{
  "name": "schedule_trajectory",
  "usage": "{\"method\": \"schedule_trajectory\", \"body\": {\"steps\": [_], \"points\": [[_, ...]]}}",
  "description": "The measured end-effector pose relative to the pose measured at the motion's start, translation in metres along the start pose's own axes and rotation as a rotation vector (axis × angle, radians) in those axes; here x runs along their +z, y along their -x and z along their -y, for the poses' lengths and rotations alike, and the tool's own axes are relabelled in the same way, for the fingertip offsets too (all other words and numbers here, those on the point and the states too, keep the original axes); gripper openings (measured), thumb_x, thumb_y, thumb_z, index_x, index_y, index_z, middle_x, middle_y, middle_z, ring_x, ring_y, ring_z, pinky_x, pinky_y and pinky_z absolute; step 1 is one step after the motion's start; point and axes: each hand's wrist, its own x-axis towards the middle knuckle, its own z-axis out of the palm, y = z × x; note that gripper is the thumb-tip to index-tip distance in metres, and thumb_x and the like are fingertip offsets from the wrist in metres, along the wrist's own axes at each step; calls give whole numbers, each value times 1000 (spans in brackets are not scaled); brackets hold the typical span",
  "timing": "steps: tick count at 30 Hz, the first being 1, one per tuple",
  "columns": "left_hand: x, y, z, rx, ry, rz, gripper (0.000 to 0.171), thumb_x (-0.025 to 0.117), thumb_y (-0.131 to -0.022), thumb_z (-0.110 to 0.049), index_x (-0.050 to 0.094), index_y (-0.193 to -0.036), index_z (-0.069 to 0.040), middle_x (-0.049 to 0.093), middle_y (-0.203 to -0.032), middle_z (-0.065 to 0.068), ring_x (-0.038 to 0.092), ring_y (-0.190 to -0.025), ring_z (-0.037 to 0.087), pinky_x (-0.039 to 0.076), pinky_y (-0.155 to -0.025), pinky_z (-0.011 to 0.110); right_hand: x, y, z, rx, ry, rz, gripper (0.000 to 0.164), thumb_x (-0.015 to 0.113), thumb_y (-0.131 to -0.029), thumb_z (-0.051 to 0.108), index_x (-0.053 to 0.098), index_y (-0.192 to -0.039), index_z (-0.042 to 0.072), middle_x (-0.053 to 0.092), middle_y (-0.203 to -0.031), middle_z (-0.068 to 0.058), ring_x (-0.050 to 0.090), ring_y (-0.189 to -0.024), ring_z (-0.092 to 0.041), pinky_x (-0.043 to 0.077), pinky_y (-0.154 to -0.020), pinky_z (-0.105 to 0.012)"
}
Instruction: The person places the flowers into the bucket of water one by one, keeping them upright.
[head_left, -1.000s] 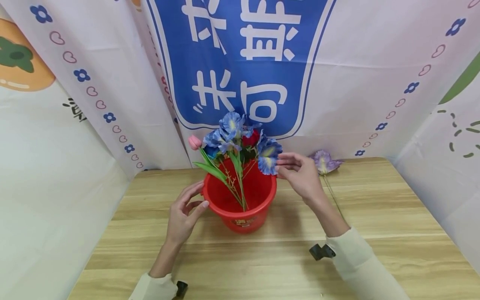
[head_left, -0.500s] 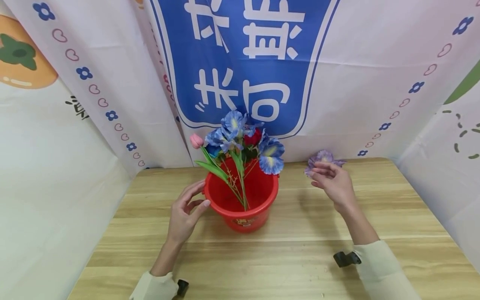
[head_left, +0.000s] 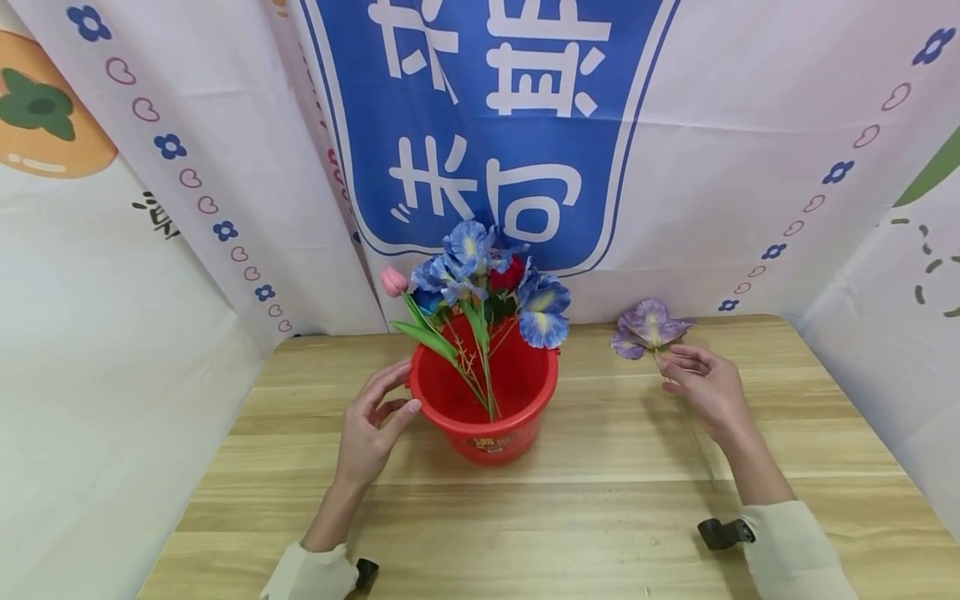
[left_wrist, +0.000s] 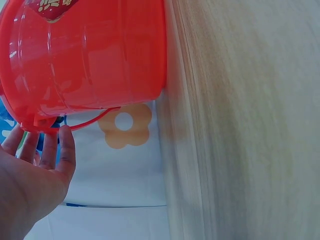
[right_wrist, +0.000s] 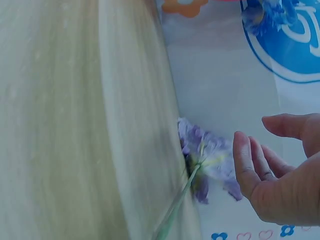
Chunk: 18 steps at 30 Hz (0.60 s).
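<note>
A red plastic bucket (head_left: 487,442) stands on the table. It holds artificial flowers: blue irises (head_left: 544,312), a red rose (head_left: 507,273) and a pink tulip (head_left: 393,282). My left hand (head_left: 367,433) touches the bucket's left rim; in the left wrist view its fingers (left_wrist: 66,150) reach up to the rim by the red carry handle (left_wrist: 92,121). Right of the bucket lies a purple iris (head_left: 651,325) with a thin green stem (right_wrist: 175,210). My right hand (head_left: 705,387) hovers over that stem just below the bloom, thumb and fingers apart with nothing between them in the right wrist view.
The wooden table (head_left: 480,533) ends at the back against a white cloth backdrop (head_left: 712,167) with a blue printed panel (head_left: 480,125). Blue iris blooms overhang the bucket's right rim. Black wrist cameras (head_left: 723,533) sit at both cuffs.
My right hand has left the blue iris at the bucket's rim and moved right, past the purple bloom to its stem. The left hand stays at the bucket.
</note>
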Motion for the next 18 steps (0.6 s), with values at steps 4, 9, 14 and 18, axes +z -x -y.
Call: {"method": "schedule_trajectory", "body": {"steps": [4, 9, 14, 18], "points": [[1, -1, -1, 0, 4, 3, 52, 71, -94, 9, 65, -144, -2, 61, -150, 19, 64, -129, 15, 62, -95, 22, -9, -1, -7, 14, -10, 24, 61, 65, -106, 8, 38, -156, -15, 67, -108, 14, 71, -96, 3, 63, -93, -23], [1, 0, -1, 0, 6, 3, 51, 71, -94, 9, 65, -144, -2, 61, -150, 20, 64, -129, 15, 62, -95, 23, -20, -3, -13, 43, -32, 60, 62, 64, -106, 6, 35, -156, -18, 67, -109, 10, 71, -99, 1, 62, -95, -22], [0, -1, -1, -6, 2, 1, 52, 72, -94, 9, 66, -144, -3, 62, -150, 19, 64, -129, 15, 62, -95, 22, -30, -6, -21, 77, -30, 80, 66, 67, -106, 8, 34, -155, -20, 69, -103, 16, 73, -97, 2, 62, -95, -22], [0, -1, -1, -3, 2, 3, 52, 71, -94, 9, 65, -144, -3, 61, -150, 19, 64, -129, 15, 62, -95, 22, -35, -9, -28, 114, 21, 103, 64, 66, -107, 10, 36, -156, -18, 70, -103, 19, 73, -96, 5, 62, -93, -22]]}}
